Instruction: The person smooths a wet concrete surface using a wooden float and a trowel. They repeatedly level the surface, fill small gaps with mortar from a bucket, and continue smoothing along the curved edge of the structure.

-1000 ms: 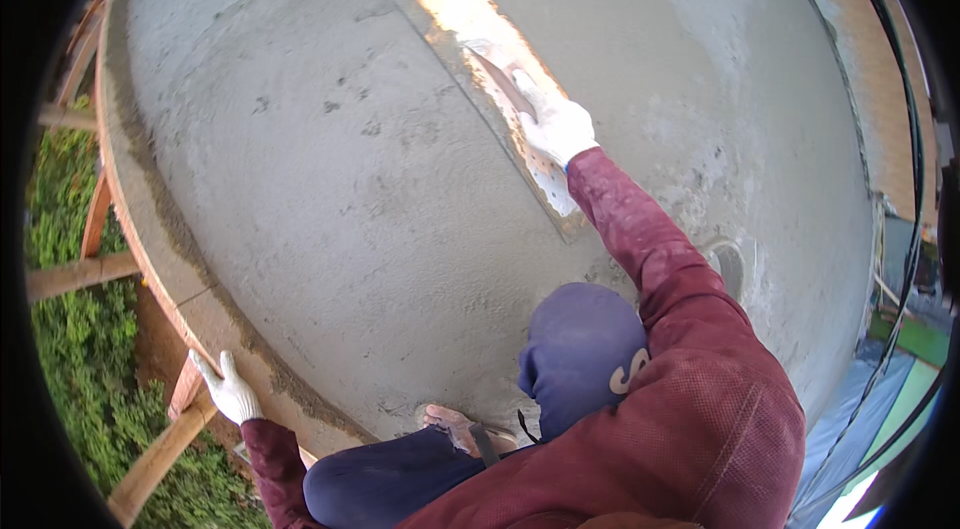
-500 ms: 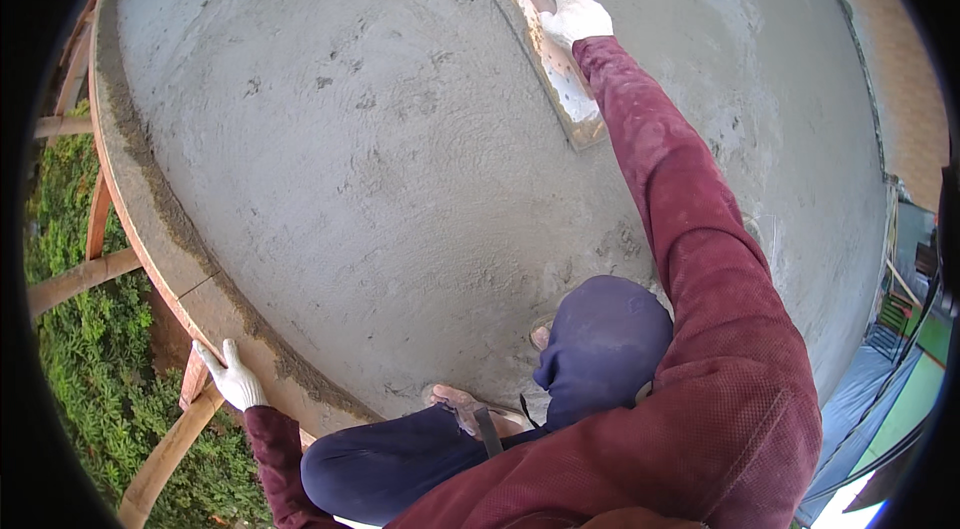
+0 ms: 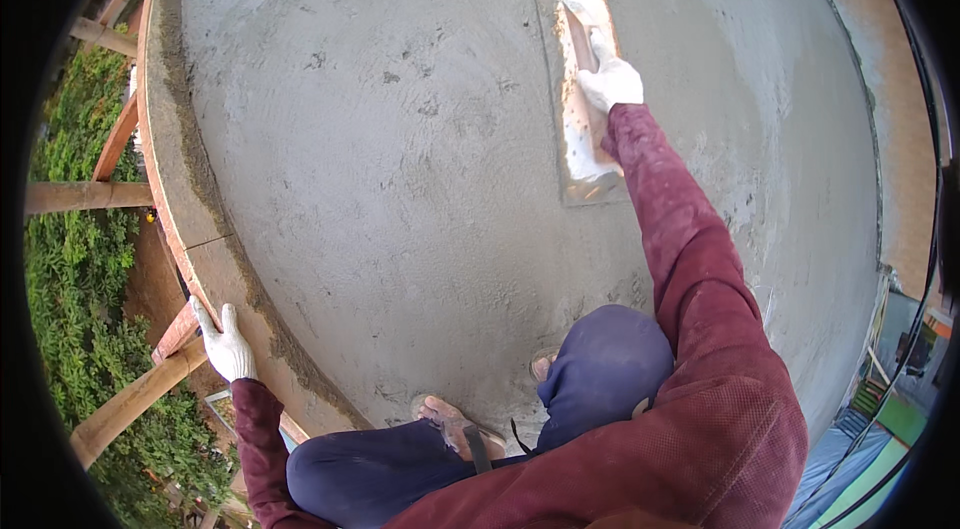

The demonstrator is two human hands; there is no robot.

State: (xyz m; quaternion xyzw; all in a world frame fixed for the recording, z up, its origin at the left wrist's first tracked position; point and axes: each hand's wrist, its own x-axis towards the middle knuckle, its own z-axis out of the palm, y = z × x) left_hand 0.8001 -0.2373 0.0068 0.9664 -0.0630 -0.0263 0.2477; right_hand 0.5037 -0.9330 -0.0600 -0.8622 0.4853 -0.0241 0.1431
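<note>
My right hand [image 3: 611, 83], in a white glove, is closed round the handle of a long rectangular trowel [image 3: 578, 141]. The trowel's shiny, cement-smeared blade lies on the wet grey concrete [image 3: 420, 179], reaching away ahead of me. At the lower left, my gloved left hand [image 3: 230, 347] rests over the wooden edge board [image 3: 178, 247], thumb and fingers apart, with nothing held in it. I squat on the slab with my bare feet [image 3: 462, 429] on the concrete.
Beyond the board on the left is a drop, with wooden poles [image 3: 140, 399] and green bushes [image 3: 75, 309] below. A brown strip [image 3: 905, 129] borders the slab on the right. Dark cables [image 3: 925, 259] and blue sheeting [image 3: 850, 469] show at lower right.
The trowel, with my right hand on it, now lies farther down the picture and points more straight ahead. The whole view has shifted and turned a little. My left hand stays at the board.
</note>
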